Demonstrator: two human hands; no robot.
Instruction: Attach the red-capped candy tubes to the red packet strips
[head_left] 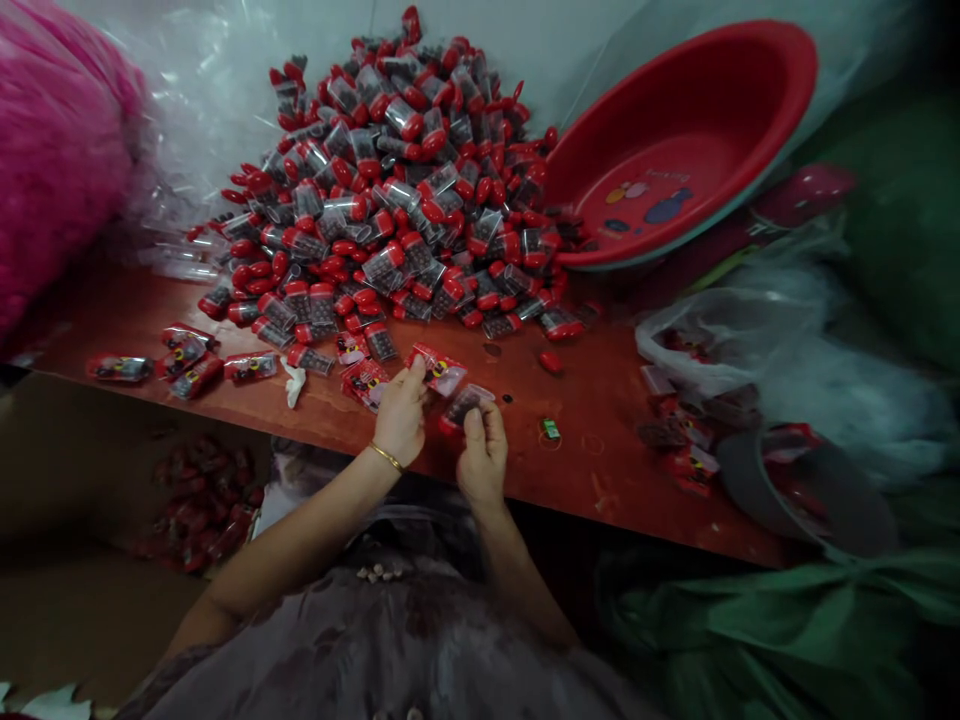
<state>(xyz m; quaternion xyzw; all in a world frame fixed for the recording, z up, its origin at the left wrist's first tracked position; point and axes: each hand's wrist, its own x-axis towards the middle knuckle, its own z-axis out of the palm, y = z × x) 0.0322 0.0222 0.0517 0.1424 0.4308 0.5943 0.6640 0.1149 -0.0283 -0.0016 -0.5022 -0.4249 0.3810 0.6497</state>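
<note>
My left hand (401, 418), with a gold bangle at the wrist, pinches a red printed card sleeve (444, 372) by its near end. Close beside it, my right hand (484, 455) grips a small clear plastic case (463, 406) with dark contents and a red end. The sleeve and the case are apart, both just above the table's front edge. More printed sleeves (365, 384) lie to the left of my left hand. Behind both hands rises a large heap of red-ended clear cases (390, 200).
A red basin (675, 150) leans tilted at the back right. Sleeved cases (251, 367) lie at the left, near a white scrap (293, 383). A grey bowl (810, 490) and clear plastic bags (735, 330) stand right. Below left, a carton (67, 480) holds red pieces.
</note>
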